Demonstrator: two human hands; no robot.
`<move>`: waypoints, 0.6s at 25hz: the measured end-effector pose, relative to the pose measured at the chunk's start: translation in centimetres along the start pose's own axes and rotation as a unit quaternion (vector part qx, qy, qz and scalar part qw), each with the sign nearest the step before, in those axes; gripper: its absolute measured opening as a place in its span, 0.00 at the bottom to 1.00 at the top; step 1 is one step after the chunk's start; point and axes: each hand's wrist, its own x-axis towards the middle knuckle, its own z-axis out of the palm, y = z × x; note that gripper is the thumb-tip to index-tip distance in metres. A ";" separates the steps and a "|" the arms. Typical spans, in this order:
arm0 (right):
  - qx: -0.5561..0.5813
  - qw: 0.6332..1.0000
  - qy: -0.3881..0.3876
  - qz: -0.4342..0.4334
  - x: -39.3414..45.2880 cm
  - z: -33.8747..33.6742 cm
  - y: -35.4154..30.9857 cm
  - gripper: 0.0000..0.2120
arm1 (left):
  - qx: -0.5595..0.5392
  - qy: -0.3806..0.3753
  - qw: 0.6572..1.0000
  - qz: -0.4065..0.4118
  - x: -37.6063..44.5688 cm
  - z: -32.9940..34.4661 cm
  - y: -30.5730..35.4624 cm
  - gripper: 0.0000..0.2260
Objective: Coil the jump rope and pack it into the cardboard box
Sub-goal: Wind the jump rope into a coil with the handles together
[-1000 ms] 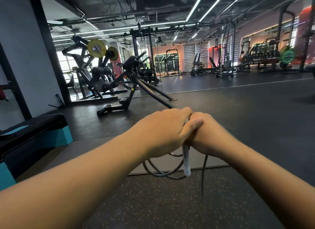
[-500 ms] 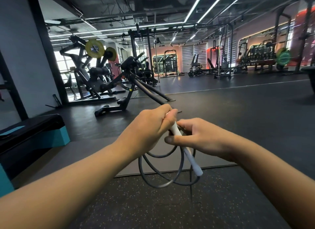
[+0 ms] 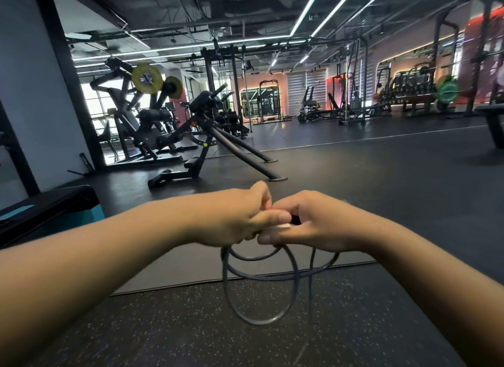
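Note:
I hold the jump rope (image 3: 293,278) out in front of me with both hands pressed together. Its dark grey cord hangs below my fists in several loose loops, and one strand drops straight down. My left hand (image 3: 240,216) is closed around the top of the coil. My right hand (image 3: 308,224) grips the same bundle, with a sliver of the white handle (image 3: 283,225) showing between its thumb and fingers. The rest of the handles is hidden inside my hands. No cardboard box is in view.
Below lies speckled black rubber flooring, with a grey mat (image 3: 191,268) just beyond. A black and teal bench (image 3: 51,211) sits at the left. A black weight machine (image 3: 201,137) stands ahead, and more racks line the far wall.
The white handle that stuck out slanting below my hands is now tucked in between them. My hands have closed together again and the cord loops hang lower and longer.

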 end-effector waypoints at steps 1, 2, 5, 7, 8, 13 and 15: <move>0.007 1.000 0.000 0.002 -0.3 -0.2 0.2 0.14 | 0.022 -0.007 1.000 0.010 -0.3 0.1 -0.5 0.19; 0.011 1.000 -0.003 0.010 -0.5 -0.5 0.6 0.16 | 0.045 -0.013 0.999 0.018 -0.4 0.1 -1.2 0.22; 0.028 0.997 -0.009 0.064 -1.7 -1.9 2.6 0.21 | 0.034 -0.017 0.999 0.025 -1.7 -1.1 -4.3 0.28; 0.045 0.993 0.031 0.101 -3.0 -2.9 4.5 0.26 | 0.016 0.004 1.000 -0.010 -3.3 -2.2 -7.5 0.27; 0.067 0.989 0.054 0.119 -3.5 -3.1 5.3 0.25 | 0.000 0.013 0.999 -0.035 -4.2 -2.6 -9.1 0.27; 0.193 0.974 0.049 0.109 -2.2 0.7 3.7 0.24 | -0.119 0.082 0.987 -0.075 -4.8 -0.9 -10.3 0.29; 0.207 0.974 0.026 0.093 -0.9 3.0 2.8 0.29 | -0.179 0.123 0.975 -0.052 -3.5 -0.1 -8.4 0.23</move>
